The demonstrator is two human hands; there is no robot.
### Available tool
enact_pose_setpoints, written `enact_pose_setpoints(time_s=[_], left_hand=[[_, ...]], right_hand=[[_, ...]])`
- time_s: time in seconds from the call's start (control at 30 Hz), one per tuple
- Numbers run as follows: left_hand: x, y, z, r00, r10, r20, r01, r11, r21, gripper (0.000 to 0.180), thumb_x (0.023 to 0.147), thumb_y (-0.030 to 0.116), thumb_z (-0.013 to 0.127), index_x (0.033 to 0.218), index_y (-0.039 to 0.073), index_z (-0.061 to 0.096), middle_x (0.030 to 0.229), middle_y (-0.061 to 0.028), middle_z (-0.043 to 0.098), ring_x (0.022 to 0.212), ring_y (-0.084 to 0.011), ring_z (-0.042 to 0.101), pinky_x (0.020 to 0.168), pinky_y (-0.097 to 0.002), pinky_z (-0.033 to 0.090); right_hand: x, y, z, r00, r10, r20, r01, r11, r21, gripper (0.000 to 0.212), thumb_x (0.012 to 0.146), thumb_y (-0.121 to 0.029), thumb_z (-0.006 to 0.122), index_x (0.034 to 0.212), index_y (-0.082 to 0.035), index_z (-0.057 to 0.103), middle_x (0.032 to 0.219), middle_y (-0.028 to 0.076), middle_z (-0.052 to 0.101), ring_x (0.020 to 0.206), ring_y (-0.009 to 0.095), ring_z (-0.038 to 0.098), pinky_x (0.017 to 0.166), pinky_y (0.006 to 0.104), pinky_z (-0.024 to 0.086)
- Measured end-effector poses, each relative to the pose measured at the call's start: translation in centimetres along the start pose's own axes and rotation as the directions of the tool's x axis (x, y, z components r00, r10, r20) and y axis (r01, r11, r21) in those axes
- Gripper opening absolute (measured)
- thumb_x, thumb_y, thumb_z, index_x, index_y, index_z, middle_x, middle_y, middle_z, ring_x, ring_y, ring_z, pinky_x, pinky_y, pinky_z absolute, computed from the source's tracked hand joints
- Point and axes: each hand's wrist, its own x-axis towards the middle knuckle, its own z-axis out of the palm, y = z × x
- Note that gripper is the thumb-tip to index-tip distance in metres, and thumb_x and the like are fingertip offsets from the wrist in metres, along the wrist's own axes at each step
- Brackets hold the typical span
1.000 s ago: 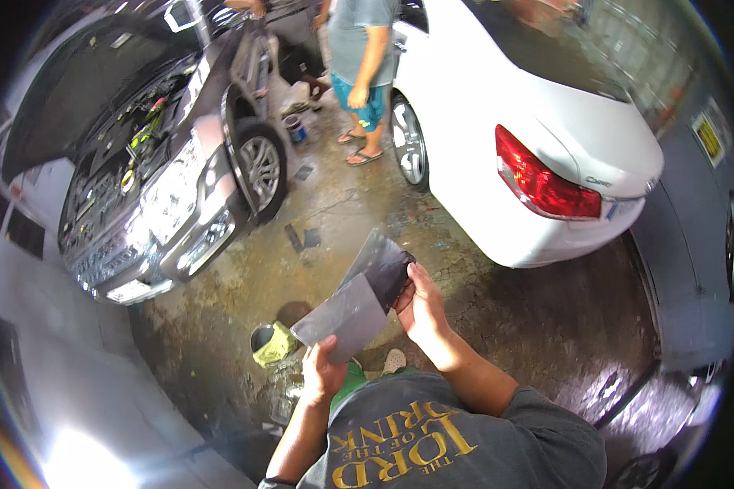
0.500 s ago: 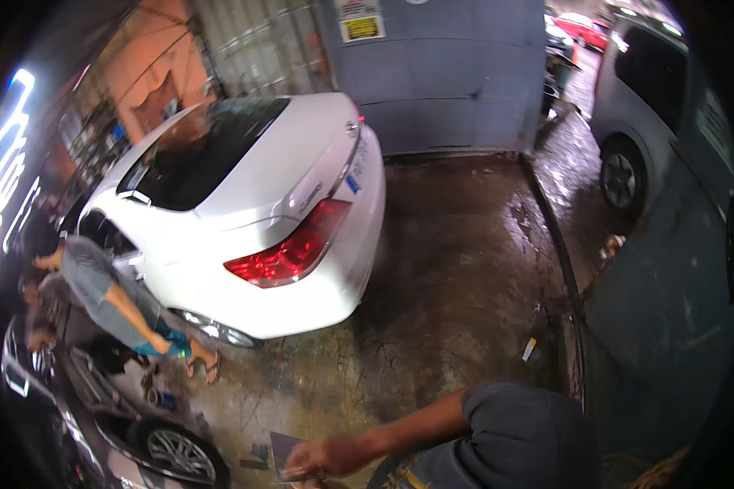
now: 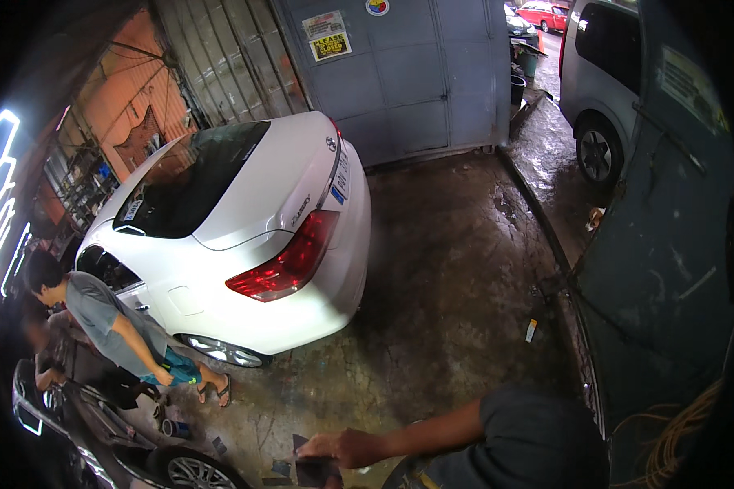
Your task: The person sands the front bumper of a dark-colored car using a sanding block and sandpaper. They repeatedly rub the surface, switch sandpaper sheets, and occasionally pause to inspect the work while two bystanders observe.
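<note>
My right hand [image 3: 347, 448] reaches in from the lower right, its fingers closed on the upper part of a thin dark sheet [image 3: 316, 473] that looks like sandpaper. A sliver of my left hand [image 3: 333, 483] shows at the bottom edge, against the sheet's lower corner; it seems to pinch the sheet, though most of it is out of the picture. On the floor just left of the sheet lie several small dark pieces [image 3: 280, 468]. Beyond my hands stands a white car [image 3: 245, 236], its rear and red tail light turned toward me.
A person in a grey shirt [image 3: 106, 310] stands left beside the white car; another crouches by a dark car [image 3: 192, 471]. A tin [image 3: 175, 429] sits on the floor near them. Grey metal gates [image 3: 400, 81] stand behind, with a silver van [image 3: 599, 90] outside and coiled cord [image 3: 681, 440] lower right.
The view has shifted and tilted slightly. My right hand and the dark sheet sit a little further right, and the sheet shows larger below the fingers. The standing person has barely moved.
</note>
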Motion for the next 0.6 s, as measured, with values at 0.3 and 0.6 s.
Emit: enact_pose_setpoints(time_s=[0.3,0.6], left_hand=[[-1.0,0.9,-3.4,0.999,0.040,-0.003,-0.040,0.999,0.018,0.048,0.089,0.005,0.067,0.134,-0.002,0.053,0.122,-0.0105,0.062,0.111,-0.0226,0.060,0.096,-0.0356,0.050],[-2.2,1.5,-5.5,0.997,0.070,-0.019,-0.069,0.996,0.060,0.049,0.090,0.006,0.068,0.135,-0.003,0.053,0.123,-0.0108,0.062,0.112,-0.0225,0.060,0.096,-0.0355,0.050]], right_hand=[[1.2,-2.8,3.4,0.999,0.045,-0.016,-0.044,0.998,0.043,0.039,0.096,-0.011,0.055,0.135,-0.008,0.058,0.129,0.013,0.063,0.124,0.032,0.059,0.097,0.0404,0.053],[1.5,-4.2,5.2,0.992,-0.123,-0.017,0.123,0.992,0.020,0.040,0.100,-0.014,0.056,0.140,-0.011,0.056,0.139,0.013,0.059,0.123,0.031,0.061,0.094,0.0379,0.056]])
